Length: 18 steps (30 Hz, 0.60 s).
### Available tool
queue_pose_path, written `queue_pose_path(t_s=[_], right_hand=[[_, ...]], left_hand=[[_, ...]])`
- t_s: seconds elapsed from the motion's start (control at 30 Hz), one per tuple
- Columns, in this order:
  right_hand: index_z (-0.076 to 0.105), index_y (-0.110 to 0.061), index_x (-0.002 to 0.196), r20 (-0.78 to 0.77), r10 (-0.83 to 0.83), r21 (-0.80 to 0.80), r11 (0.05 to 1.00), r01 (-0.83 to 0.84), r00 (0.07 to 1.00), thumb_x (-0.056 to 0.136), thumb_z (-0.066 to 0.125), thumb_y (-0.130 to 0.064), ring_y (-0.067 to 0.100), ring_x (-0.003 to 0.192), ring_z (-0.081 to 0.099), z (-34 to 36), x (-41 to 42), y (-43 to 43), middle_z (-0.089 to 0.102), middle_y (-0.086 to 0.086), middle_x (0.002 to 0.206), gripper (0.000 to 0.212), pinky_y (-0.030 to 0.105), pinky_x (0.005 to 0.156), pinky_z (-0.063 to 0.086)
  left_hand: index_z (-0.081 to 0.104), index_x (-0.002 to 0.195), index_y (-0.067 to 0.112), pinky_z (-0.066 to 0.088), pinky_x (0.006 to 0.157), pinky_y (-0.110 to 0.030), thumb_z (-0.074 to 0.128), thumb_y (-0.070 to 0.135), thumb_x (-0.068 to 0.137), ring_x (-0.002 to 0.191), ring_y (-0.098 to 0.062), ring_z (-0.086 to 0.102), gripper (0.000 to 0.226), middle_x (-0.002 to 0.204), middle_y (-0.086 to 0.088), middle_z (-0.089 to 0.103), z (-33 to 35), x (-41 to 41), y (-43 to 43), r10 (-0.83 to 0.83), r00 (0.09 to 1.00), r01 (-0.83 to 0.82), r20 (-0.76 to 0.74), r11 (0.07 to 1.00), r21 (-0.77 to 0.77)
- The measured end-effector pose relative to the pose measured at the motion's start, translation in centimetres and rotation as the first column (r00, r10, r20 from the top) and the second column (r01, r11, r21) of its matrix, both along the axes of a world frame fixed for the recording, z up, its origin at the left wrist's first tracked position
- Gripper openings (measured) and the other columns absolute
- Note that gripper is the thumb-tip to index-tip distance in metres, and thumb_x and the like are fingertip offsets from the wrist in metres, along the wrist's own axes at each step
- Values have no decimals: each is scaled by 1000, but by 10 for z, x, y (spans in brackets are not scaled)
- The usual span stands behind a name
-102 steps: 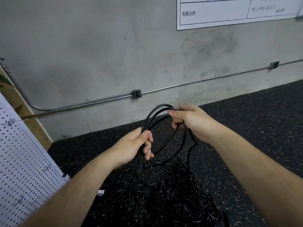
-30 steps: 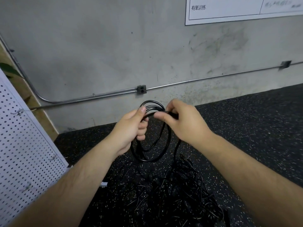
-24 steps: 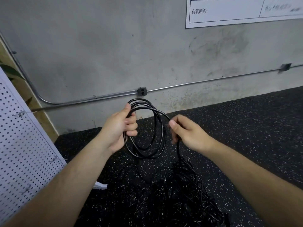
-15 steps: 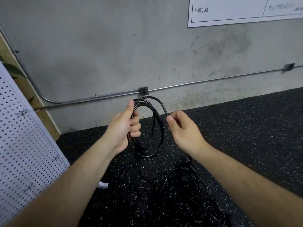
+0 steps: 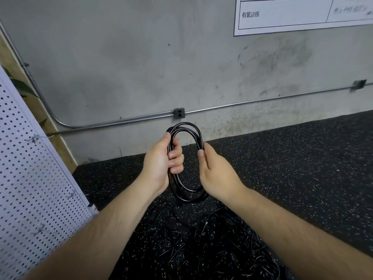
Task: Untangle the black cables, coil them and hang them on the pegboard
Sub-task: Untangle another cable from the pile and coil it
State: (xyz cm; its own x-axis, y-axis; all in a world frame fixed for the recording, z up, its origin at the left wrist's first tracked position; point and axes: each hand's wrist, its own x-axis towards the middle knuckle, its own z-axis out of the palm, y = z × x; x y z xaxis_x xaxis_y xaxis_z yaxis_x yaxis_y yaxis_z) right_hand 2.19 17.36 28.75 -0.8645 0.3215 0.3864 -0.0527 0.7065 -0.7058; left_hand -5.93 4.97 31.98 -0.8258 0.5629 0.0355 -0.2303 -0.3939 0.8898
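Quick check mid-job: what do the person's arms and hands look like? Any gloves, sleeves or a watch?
The left hand and right hand are bare, with no gloves. The left forearm and right forearm are uncovered down to the frame edge, so no sleeve shows. Neither wrist has a watch or band, and no ring shows on the visible fingers.

the pegboard [image 5: 30,188] stands close on the left, blocking that side. the concrete wall [image 5: 141,63] and its conduit pipe [image 5: 141,118] close the front. a tangle of black cables [image 5: 212,251] clutters the floor [image 5: 306,168] below; rightward the floor lies open.
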Motion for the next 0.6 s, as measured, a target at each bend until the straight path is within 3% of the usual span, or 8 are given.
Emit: queue_pose_path(t_s=[0.1,0.27,0.4,0.5,0.53,0.6], right_hand=[[48,-11,114,1,-4,111,994,4,1000,110,29,-32,15,56,53,-3,-1,-12,58,0,71,29,31,50,33],[44,-15,98,14,81,157,984,-82,997,109,33,-28,21,57,52,-8,0,-20,56,2,71,21,37,55,36],[48,-14,119,-52,83,154,985,-74,995,109,32,-30,20,69,60,-4,-4,-11,63,3,85,25,42,60,48],[40,-14,145,-47,96,212,974,-83,994,106,29,-33,22,96,63,-4,-9,-4,65,8,112,44,43,81,54],[39,-12,148,-33,110,220,970,-100,993,106,31,-29,22,106,61,-4,-10,-3,62,11,122,46,42,91,53],[33,-12,154,7,130,201,971,-129,991,103,32,-26,22,121,50,-5,-9,-2,54,12,134,53,38,105,46]], left_hand=[[46,88,16,15,36,-19,29,37,112,39,-5,22,36,55,8,31,-5,4,7,97,990,-106,-103,991,-86],[44,88,15,21,37,-15,30,37,112,42,-4,26,35,62,5,36,-12,12,11,152,952,-210,-266,956,-206],[47,99,10,34,47,-20,38,43,108,55,-8,38,36,67,2,40,-11,10,10,189,901,-315,-390,904,-291],[49,102,19,41,66,-32,65,66,83,63,-7,48,53,74,6,52,-14,4,3,106,858,-326,-502,868,-374],[49,100,20,41,65,-31,71,67,75,63,-7,50,57,75,6,55,-16,4,2,88,863,-311,-497,869,-386],[47,94,17,40,57,-22,80,46,82,56,-3,49,45,67,9,55,-19,6,4,104,882,-271,-459,910,-314]])
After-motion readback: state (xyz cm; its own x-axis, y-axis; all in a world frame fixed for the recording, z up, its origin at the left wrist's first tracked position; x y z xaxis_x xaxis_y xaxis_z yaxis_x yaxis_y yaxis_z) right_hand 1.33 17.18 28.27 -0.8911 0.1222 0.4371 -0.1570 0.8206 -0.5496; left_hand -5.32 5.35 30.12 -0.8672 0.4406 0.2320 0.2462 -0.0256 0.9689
